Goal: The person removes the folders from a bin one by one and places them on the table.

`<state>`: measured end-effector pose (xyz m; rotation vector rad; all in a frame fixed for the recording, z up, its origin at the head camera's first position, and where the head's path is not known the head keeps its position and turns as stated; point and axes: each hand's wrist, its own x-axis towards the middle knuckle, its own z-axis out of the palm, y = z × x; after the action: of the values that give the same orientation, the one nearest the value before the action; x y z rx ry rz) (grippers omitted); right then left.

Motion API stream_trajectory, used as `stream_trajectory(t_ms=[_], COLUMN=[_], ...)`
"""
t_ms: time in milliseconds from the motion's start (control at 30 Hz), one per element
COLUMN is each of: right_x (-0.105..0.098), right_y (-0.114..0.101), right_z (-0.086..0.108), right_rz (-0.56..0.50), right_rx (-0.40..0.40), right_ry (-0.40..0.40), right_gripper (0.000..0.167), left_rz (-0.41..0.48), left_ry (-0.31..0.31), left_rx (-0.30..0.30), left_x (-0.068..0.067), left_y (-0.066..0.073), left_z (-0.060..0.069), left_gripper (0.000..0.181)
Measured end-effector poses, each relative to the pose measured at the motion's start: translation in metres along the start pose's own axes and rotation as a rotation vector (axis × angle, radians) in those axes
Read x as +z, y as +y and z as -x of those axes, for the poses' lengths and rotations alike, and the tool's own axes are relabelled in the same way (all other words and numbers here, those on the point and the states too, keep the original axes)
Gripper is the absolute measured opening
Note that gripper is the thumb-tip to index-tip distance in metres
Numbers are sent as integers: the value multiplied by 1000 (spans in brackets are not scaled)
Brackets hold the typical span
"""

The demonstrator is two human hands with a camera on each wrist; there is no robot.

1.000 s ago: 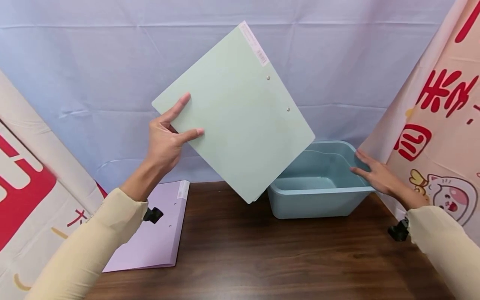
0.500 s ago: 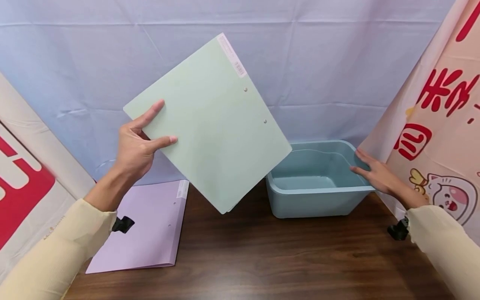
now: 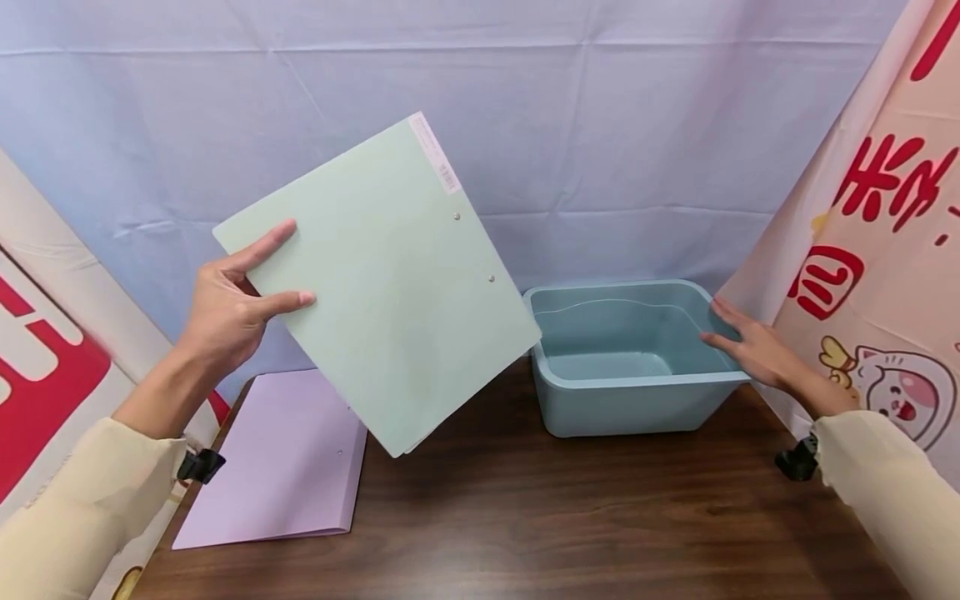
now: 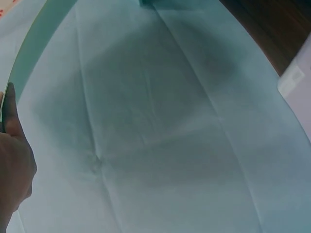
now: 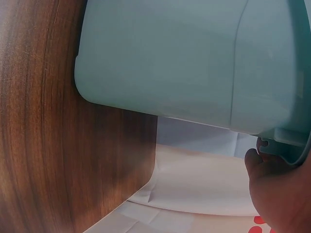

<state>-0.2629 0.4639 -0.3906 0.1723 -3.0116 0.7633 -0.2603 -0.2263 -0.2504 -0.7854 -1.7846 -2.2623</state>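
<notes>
My left hand (image 3: pixel 225 312) grips a light green file folder (image 3: pixel 382 292) by its left edge, thumb and a finger showing on the near face. Held tilted in the air, the folder shows a white barcode label and two rivets along its right side. Its lower right corner overlaps the view of a blue plastic bin (image 3: pixel 637 410). At the bin's right end, my right hand (image 3: pixel 757 354) holds the rim; the right wrist view shows fingers (image 5: pixel 260 167) curled under it. In the left wrist view, the green folder (image 4: pixel 41 43) appears edge-on beside the hand (image 4: pixel 17 170).
A purple file folder (image 3: pixel 270 475) lies on the left of the brown wooden table (image 3: pixel 570 517), partly behind the green one. Pale blue cloth (image 3: pixel 525 100) hangs behind; printed cloths with red characters (image 3: pixel 885 183) hang at both sides.
My left hand has carried the green folder left and downward, away from the bin, turning it slightly clockwise. The right hand and the bin have stayed in place.
</notes>
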Motion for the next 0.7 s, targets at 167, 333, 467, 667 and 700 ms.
stream_trajectory(t_ms=[167, 333, 467, 667, 700], right_x=[0, -2, -2, -1, -1], right_y=[1, 0, -1, -2, -2], right_z=[0, 1, 1, 1, 1], right_rz=[-2, -3, -1, -1, -4], right_rx=[0, -2, -2, 1, 1], right_ry=[-6, -6, -5, -4, -4], right_gripper=[83, 83, 83, 83, 83], left_rz=[-38, -77, -107, -151, -146], left_ry=[-31, -53, -75, -139, -152], left_rx=[-57, -130, -216, -306, -313], left_x=[-13, -23, -27, -34, -35], left_y=[-1, -6, -15, -35, -40], left_z=[2, 2, -1, -6, -7], left_gripper=[87, 85, 85, 85, 85])
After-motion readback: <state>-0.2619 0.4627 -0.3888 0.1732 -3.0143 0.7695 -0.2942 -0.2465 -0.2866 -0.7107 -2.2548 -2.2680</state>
